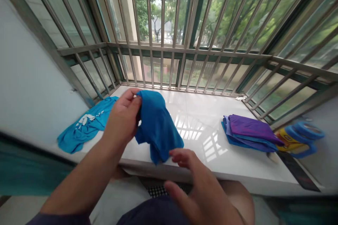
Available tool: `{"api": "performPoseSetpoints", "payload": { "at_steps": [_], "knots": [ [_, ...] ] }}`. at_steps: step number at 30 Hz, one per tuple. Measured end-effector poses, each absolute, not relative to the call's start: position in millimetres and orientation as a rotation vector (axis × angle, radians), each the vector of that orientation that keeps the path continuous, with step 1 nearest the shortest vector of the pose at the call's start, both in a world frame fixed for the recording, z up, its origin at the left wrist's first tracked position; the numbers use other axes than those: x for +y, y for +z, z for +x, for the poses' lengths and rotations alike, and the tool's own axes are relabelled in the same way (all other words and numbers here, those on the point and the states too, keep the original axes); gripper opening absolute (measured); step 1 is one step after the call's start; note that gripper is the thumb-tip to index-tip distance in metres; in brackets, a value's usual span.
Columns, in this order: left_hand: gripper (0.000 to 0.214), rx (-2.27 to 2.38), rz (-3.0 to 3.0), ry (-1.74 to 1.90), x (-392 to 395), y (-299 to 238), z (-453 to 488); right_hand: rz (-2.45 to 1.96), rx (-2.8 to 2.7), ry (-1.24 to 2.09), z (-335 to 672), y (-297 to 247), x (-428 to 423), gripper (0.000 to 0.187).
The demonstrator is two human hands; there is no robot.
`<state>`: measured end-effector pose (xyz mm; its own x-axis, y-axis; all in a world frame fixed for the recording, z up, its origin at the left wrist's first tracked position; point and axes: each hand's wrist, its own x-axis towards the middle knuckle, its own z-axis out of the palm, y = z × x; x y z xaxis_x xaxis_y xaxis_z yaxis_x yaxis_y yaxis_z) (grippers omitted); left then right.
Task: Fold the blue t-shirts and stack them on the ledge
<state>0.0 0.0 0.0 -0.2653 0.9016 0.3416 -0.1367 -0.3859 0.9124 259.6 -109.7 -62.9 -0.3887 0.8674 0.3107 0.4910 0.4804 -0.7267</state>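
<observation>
A blue garment [158,126] hangs over the white sill from my left hand [124,112], whose fingers pinch its upper left corner. What kind of garment it is I cannot make out. Just right of its lower edge, my right hand [190,179] is spread, thumb and fingers apart, holding nothing. Left of my left hand a crumpled blue T-shirt [97,116] with a white print lies against the wall. A stack of folded clothes [250,132], purple on top and blue beneath, sits on the right part of the sill.
The white sill [182,102] runs below a barred window [169,49]. At the right stand a blue and yellow container with a handle [301,137] and, near the front edge, a dark flat object [298,170]. My knees are under the sill's front edge.
</observation>
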Motion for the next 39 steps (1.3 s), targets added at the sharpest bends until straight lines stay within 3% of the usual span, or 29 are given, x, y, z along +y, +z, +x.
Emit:
{"api": "performPoseSetpoints", "payload": {
  "at_steps": [2,4,8,12,17,20,22,27,32,36,39],
  "knots": [
    [0.026,1.014,1.273,1.613,-14.6,-11.8,27.0,-1.275,-1.937,0.499,239.9,-77.4,-90.2,0.048],
    [0.025,1.040,1.339,1.571,-20.8,-21.6,41.4,-1.322,-1.889,0.442,235.4,-89.6,-75.5,0.032],
    [0.022,1.266,1.457,1.594,-11.8,-31.2,39.8,-1.396,-1.741,0.641,263.6,-88.2,-63.3,0.022],
    [0.025,1.446,1.680,1.500,-3.8,-38.1,22.2,-1.419,-1.393,0.696,298.2,-64.4,-60.1,0.026],
    [0.037,1.161,2.151,0.641,-15.2,-67.8,8.1,-1.390,-1.143,0.694,320.1,-33.3,-60.7,0.037],
    [0.013,1.336,2.274,0.322,-16.7,-102.0,-4.7,-1.382,-1.058,0.747,326.4,-20.6,-66.9,0.042],
    [0.016,1.556,2.235,0.266,-12.8,-125.5,-21.7,-1.395,-1.016,0.749,331.1,-18.1,-70.5,0.041],
    [0.027,1.669,1.897,0.476,6.5,-149.1,-84.5,-1.451,-1.207,0.797,345.7,-35.1,-66.6,0.038],
    [0.025,1.930,1.567,0.892,62.2,-106.2,-119.1,-1.508,-1.616,0.936,339.9,-69.9,-57.2,0.035],
    [0.031,1.720,1.275,1.397,135.0,-73.6,-70.8,-1.574,-1.814,1.009,327.7,-111.8,-54.4,0.032],
    [0.044,1.365,1.538,1.414,167.3,-84.9,1.3,-1.725,-1.792,0.923,336.5,-154.9,-50.9,0.031]
  ]
}}
